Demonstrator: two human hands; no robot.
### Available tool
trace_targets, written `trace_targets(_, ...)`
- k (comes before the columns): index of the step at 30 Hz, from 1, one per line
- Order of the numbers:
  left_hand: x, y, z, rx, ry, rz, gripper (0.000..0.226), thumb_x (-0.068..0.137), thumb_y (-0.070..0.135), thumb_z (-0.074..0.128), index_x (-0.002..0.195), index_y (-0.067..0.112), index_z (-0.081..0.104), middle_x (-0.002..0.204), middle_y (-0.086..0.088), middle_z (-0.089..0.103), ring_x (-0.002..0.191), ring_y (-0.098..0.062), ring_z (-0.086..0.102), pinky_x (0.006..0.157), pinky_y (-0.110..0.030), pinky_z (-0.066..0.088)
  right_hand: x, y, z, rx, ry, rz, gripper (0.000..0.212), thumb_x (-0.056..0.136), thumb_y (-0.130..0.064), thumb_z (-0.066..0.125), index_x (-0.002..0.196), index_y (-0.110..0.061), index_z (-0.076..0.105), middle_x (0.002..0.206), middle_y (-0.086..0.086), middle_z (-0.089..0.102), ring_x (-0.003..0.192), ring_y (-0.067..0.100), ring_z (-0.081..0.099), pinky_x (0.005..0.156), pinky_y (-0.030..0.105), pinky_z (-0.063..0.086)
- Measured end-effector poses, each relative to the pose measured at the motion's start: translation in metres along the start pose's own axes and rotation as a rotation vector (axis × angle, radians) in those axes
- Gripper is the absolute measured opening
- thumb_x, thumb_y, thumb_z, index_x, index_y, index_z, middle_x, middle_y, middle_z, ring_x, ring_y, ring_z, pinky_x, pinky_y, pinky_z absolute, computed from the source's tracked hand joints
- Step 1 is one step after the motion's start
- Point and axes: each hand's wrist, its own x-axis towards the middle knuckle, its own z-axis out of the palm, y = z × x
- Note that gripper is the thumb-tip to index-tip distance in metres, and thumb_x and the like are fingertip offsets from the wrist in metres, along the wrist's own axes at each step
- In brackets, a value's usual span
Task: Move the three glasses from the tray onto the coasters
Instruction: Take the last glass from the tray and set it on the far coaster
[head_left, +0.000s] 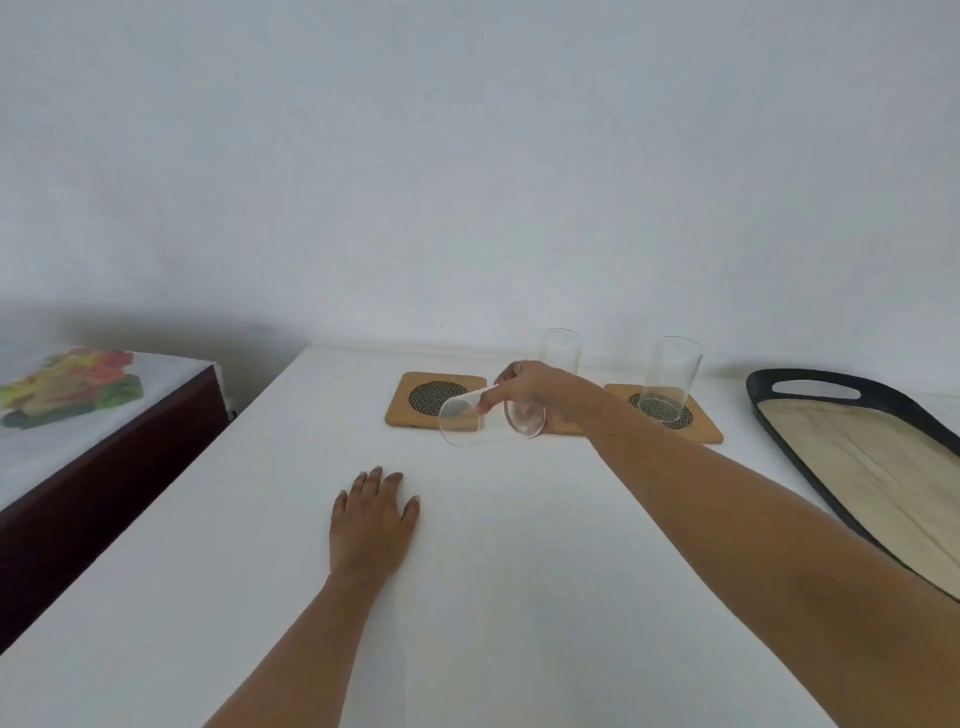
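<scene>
My right hand (540, 392) grips a clear glass (467, 421) that lies tilted on its side in the air, mouth toward the left, over the near right corner of the left wooden coaster (415, 400). A second glass (561, 348) stands upright behind my hand; the middle coaster (569, 428) under it is mostly hidden. On the right coaster (704, 428) a third glass (670, 376) stands upright. The black-rimmed tray (756, 400) with a wooden floor lies at the right with no glass on it. Flat on the white table rests my left hand (371, 519), holding nothing.
The white table (467, 597) runs back to a plain wall. To the left, across a gap, stands a lower dark wooden table (104, 467) covered with a floral cloth (67, 387).
</scene>
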Motion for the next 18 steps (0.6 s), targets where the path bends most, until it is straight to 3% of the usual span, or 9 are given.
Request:
trace_targets(2,0.005,-0.003,-0.001,-0.001,0.003,-0.007,0.050,0.097,0.043,0.033,0.142,0.024,0.032,0.156,0.000,0.024,0.146,-0.016,0.017,0.120,-0.038,0.012,0.006,-0.018,0.000,-0.202,0.055,-0.077,0.051,0.064,-0.025,0.079,0.109,-0.017,0.056,0.107,0.004,0.051,0.086,0.023,0.052,0.062,0.027,0.049)
trace_targets(5,0.011,-0.005,-0.002,-0.009,0.005,-0.018,0.050,0.096,0.043,0.033,0.142,0.023,0.032,0.156,-0.002,0.024,0.146,-0.016,0.016,0.120,-0.039,0.012,0.016,-0.040,0.002,-0.293,0.120,-0.139,0.072,0.064,-0.022,0.081,0.126,-0.015,0.046,0.128,0.005,0.039,0.101,0.028,0.050,0.066,0.033,0.050)
trace_targets(8,0.015,-0.006,-0.001,0.016,0.012,-0.011,0.050,0.097,0.043,0.033,0.142,0.022,0.032,0.156,-0.002,0.025,0.145,-0.017,0.017,0.119,-0.040,0.013,0.029,-0.058,0.004,-0.321,0.138,-0.232,0.068,0.065,-0.018,0.082,0.120,-0.009,0.043,0.120,0.008,0.043,0.098,0.026,0.050,0.056,0.027,0.043)
trace_targets(11,0.016,-0.005,0.000,0.040,0.032,-0.006,0.050,0.097,0.044,0.032,0.142,0.022,0.032,0.155,-0.001,0.026,0.145,-0.017,0.018,0.119,-0.040,0.014,0.044,-0.068,0.010,-0.354,0.194,-0.335,0.059,0.065,-0.017,0.083,0.105,-0.011,0.040,0.108,0.005,0.045,0.094,0.020,0.044,0.072,0.030,0.042)
trace_targets(14,0.016,-0.004,0.001,0.047,0.043,-0.002,0.050,0.097,0.043,0.031,0.142,0.022,0.031,0.155,-0.001,0.027,0.145,-0.017,0.018,0.119,-0.040,0.014,0.063,-0.069,0.018,-0.342,0.254,-0.411,0.062,0.069,-0.017,0.080,0.117,-0.002,0.045,0.122,0.011,0.052,0.106,0.026,0.051,0.086,0.034,0.044)
trace_targets(18,0.016,-0.004,0.002,0.056,0.054,0.004,0.050,0.097,0.043,0.030,0.142,0.021,0.031,0.155,-0.002,0.027,0.145,-0.017,0.018,0.119,-0.040,0.014,0.084,-0.067,0.028,-0.340,0.322,-0.487,0.063,0.075,-0.017,0.076,0.126,0.000,0.043,0.129,0.018,0.053,0.116,0.031,0.051,0.089,0.031,0.042)
